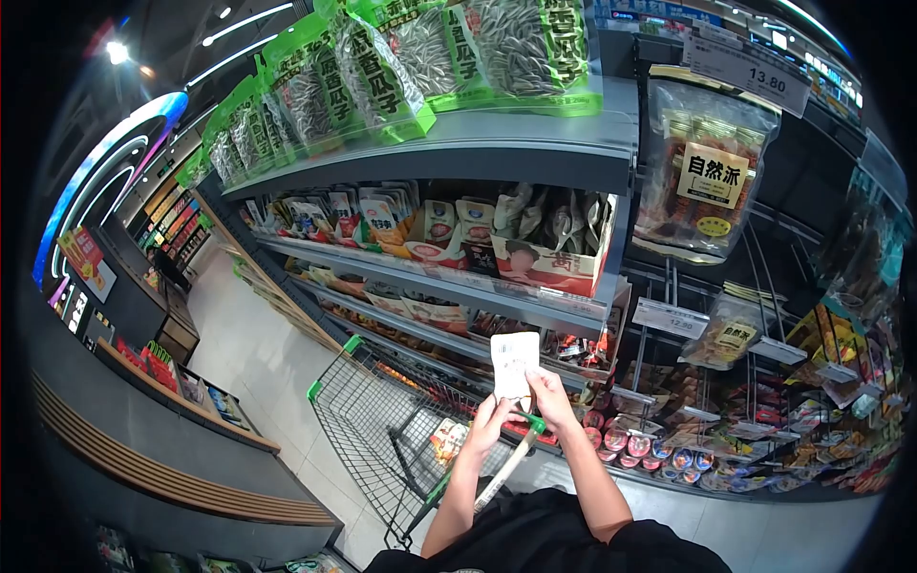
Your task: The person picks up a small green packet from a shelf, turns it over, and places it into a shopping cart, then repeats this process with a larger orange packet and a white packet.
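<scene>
A small white snack packet (pixel 514 361) is held upright in front of me, over the handle end of the shopping cart. My right hand (pixel 551 395) grips its lower right side with the thumb across the front. At the lower left corner my left hand (pixel 487 423) pinches the same packet. Faint print shows on its face, too small to read. Below the hands is the wire shopping cart (pixel 355 420) with green corners, its handle (pixel 506 468) close to my body. One colourful package (pixel 449 441) lies inside the cart.
Shelves ahead carry green bags of sunflower seeds (pixel 382 72) and boxes of small snack packets (pixel 554 258). Hanging bags (pixel 707 172) and price tags fill the rack on the right. A grey counter with wooden slats (pixel 172 468) stands left, beside a tiled aisle (pixel 234 296).
</scene>
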The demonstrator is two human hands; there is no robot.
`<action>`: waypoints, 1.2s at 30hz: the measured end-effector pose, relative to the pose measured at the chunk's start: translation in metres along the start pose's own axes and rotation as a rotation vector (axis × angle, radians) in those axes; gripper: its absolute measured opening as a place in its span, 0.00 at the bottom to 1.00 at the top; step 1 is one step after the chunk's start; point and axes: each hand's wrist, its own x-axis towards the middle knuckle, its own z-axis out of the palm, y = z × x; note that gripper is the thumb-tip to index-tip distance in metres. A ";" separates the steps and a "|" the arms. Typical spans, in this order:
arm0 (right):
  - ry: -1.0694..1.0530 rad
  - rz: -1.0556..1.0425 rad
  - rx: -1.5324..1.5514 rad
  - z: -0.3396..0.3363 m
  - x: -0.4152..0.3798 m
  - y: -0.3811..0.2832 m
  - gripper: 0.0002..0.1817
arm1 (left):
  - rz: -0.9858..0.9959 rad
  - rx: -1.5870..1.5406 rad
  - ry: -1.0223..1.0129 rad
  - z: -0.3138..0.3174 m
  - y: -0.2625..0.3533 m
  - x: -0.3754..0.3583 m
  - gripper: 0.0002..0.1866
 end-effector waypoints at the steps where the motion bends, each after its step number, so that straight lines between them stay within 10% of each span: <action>1: -0.012 -0.007 -0.003 0.001 0.003 0.006 0.15 | 0.000 -0.139 -0.012 0.000 0.002 -0.002 0.27; 6: -0.138 0.120 0.109 0.008 0.004 0.026 0.14 | -0.123 -0.645 -0.111 -0.020 0.016 -0.017 0.36; 22: -0.310 0.192 -0.293 0.005 0.028 0.104 0.16 | -0.221 -0.026 -0.104 -0.111 0.023 -0.045 0.29; 30: -0.226 0.209 -1.048 -0.021 0.004 0.146 0.17 | -0.618 0.301 0.504 -0.253 -0.112 -0.111 0.28; 36: -0.322 0.055 -1.541 -0.009 -0.023 0.156 0.14 | -0.957 0.533 0.447 -0.290 -0.255 -0.181 0.37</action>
